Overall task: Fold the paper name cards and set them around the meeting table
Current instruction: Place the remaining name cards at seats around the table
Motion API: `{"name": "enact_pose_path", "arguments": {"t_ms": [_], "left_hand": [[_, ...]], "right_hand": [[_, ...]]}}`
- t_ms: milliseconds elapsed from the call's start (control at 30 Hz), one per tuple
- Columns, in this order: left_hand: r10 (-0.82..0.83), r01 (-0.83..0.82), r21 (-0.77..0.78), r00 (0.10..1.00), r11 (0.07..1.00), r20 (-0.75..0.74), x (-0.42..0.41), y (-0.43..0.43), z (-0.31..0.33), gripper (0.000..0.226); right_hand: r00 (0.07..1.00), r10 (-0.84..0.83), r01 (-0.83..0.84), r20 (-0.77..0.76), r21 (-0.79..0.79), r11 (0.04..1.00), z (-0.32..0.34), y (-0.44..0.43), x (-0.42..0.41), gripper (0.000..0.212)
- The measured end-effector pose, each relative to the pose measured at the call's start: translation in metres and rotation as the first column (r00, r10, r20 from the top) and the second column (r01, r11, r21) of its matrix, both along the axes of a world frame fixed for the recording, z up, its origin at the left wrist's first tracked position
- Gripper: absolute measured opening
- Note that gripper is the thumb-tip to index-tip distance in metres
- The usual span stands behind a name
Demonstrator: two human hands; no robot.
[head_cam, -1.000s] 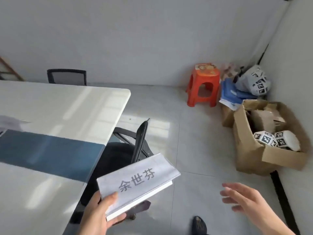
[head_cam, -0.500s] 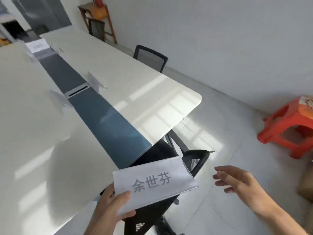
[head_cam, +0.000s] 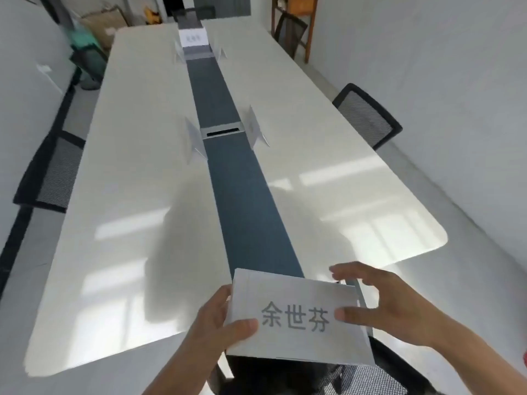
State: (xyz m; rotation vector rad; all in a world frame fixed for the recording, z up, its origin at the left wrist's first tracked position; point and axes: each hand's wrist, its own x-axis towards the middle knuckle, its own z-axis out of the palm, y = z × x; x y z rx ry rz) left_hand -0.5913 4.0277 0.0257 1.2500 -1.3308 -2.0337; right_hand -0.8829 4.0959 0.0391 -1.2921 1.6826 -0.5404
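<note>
I hold a folded white name card (head_cam: 296,317) printed with three grey characters, just above the near end of the long white meeting table (head_cam: 137,212). My left hand (head_cam: 219,323) grips its left edge, thumb on top. My right hand (head_cam: 382,303) grips its right edge, thumb on the face and fingers behind the top. Folded cards stand along the table's dark blue centre strip (head_cam: 242,201): one at the middle left (head_cam: 194,136), one at the middle right (head_cam: 255,128), and a card faces me at the far end (head_cam: 193,38), flanked by two more.
Black mesh chairs stand at the left side (head_cam: 51,172), the right side (head_cam: 368,115) and right below me (head_cam: 356,377). A cable slot (head_cam: 222,132) sits in the centre strip. A wooden stand (head_cam: 299,12) and a chair are at the far right; bags lie at the far left.
My view has swung left from the room's corner to look down the table's length. My right hand, free before, has come onto the card's right edge.
</note>
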Motion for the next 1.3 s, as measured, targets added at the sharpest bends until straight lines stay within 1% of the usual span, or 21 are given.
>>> {"name": "enact_pose_path", "arguments": {"t_ms": [33, 100, 167, 233, 300, 367, 400, 433, 467, 500, 533, 567, 600, 633, 667, 733, 833, 900, 1000, 1100, 1300], "left_hand": [[0.009, -0.009, -0.004, 1.0, 1.0, -0.01, -0.003, -0.005, 0.0, 0.071], [0.022, -0.022, -0.022, 1.0, 1.0, -0.005, -0.012, -0.017, 0.002, 0.069], [0.038, -0.038, -0.042, 0.999, 0.998, 0.003, -0.02, -0.033, 0.003, 0.068], [0.058, -0.058, -0.042, 0.998, 0.997, -0.001, -0.028, -0.056, -0.006, 0.062], [0.105, -0.104, -0.041, 0.994, 0.994, 0.033, -0.035, -0.084, -0.026, 0.051], [0.203, -0.196, -0.069, 0.973, 0.978, 0.113, -0.041, -0.113, -0.062, 0.047], [0.272, -0.257, -0.102, 0.944, 0.961, 0.184, -0.043, -0.129, -0.087, 0.045], [0.326, -0.285, -0.17, 0.888, 0.943, 0.324, -0.043, -0.143, -0.116, 0.044], [0.336, -0.226, -0.264, 0.78, 0.938, 0.528, -0.039, -0.154, -0.146, 0.048], [0.307, -0.1, -0.317, 0.626, 0.943, 0.717, -0.034, -0.16, -0.175, 0.054], [0.273, 0.022, -0.325, 0.488, 0.946, 0.829, -0.029, -0.161, -0.201, 0.06], [0.244, 0.123, -0.313, 0.391, 0.942, 0.888, -0.025, -0.157, -0.225, 0.066], [0.235, 0.209, -0.311, 0.323, 0.927, 0.917, -0.022, -0.152, -0.244, 0.071], [0.246, 0.278, -0.323, 0.279, 0.904, 0.928, -0.021, -0.145, -0.256, 0.074], [0.267, 0.318, -0.342, 0.256, 0.884, 0.929, -0.021, -0.14, -0.265, 0.075], [0.314, 0.341, -0.38, 0.233, 0.86, 0.92, -0.02, -0.136, -0.274, 0.074], [0.34, 0.36, -0.398, 0.215, 0.844, 0.915, -0.02, -0.14, -0.277, 0.073], [0.336, 0.361, -0.394, 0.214, 0.845, 0.917, -0.02, -0.141, -0.278, 0.073], [0.319, 0.349, -0.382, 0.225, 0.856, 0.921, -0.019, -0.141, -0.281, 0.073], [0.311, 0.354, -0.374, 0.222, 0.857, 0.924, -0.018, -0.142, -0.282, 0.073], [0.315, 0.354, -0.387, 0.246, 0.851, 0.917, -0.017, -0.144, -0.283, 0.071]], "right_hand": [[0.994, 0.107, -0.107, -0.002, 0.057, 0.993, 0.0, -0.022, 0.0, 0.063], [0.956, 0.294, -0.293, 0.018, 0.163, 0.942, 0.0, -0.063, 0.001, 0.052], [0.921, 0.383, -0.389, 0.07, 0.23, 0.892, -0.006, -0.1, 0.001, 0.042], [0.913, 0.389, -0.408, 0.123, 0.235, 0.882, -0.018, -0.13, -0.002, 0.035], [0.929, 0.339, -0.367, 0.15, 0.243, 0.898, -0.033, -0.153, -0.006, 0.031], [0.944, 0.303, -0.326, 0.126, 0.245, 0.913, -0.049, -0.175, -0.011, 0.03], [0.95, 0.297, -0.311, 0.09, 0.234, 0.921, -0.056, -0.187, -0.014, 0.028], [0.956, 0.291, -0.291, 0.033, 0.216, 0.932, -0.062, -0.199, -0.017, 0.027], [0.958, 0.283, -0.27, -0.044, 0.186, 0.945, -0.067, -0.213, -0.02, 0.028], [0.952, 0.272, -0.251, -0.143, 0.151, 0.956, -0.073, -0.228, -0.023, 0.029], [0.936, 0.254, -0.232, -0.246, 0.115, 0.966, -0.078, -0.244, -0.026, 0.031], [0.913, 0.229, -0.216, -0.338, 0.077, 0.973, -0.083, -0.26, -0.027, 0.033], [0.889, 0.204, -0.206, -0.409, 0.04, 0.978, -0.087, -0.276, -0.028, 0.035], [0.868, 0.184, -0.204, -0.462, 0.005, 0.979, -0.092, -0.293, -0.028, 0.036], [0.844, 0.171, -0.213, -0.508, -0.025, 0.977, -0.097, -0.31, -0.026, 0.038], [0.792, 0.159, -0.249, -0.589, -0.074, 0.966, -0.11, -0.345, -0.022, 0.042], [0.712, 0.161, -0.322, -0.683, -0.115, 0.94, -0.131, -0.396, -0.009, 0.047], [0.677, 0.16, -0.35, -0.718, -0.122, 0.929, -0.146, -0.428, 0.004, 0.046], [0.627, 0.178, -0.375, -0.758, -0.094, 0.922, -0.167, -0.469, 0.02, 0.043], [0.616, 0.198, -0.392, -0.763, -0.079, 0.916, -0.182, -0.497, 0.031, 0.04], [0.63, 0.186, -0.399, -0.754, -0.109, 0.91, -0.2, -0.526, 0.037, 0.044]]}}
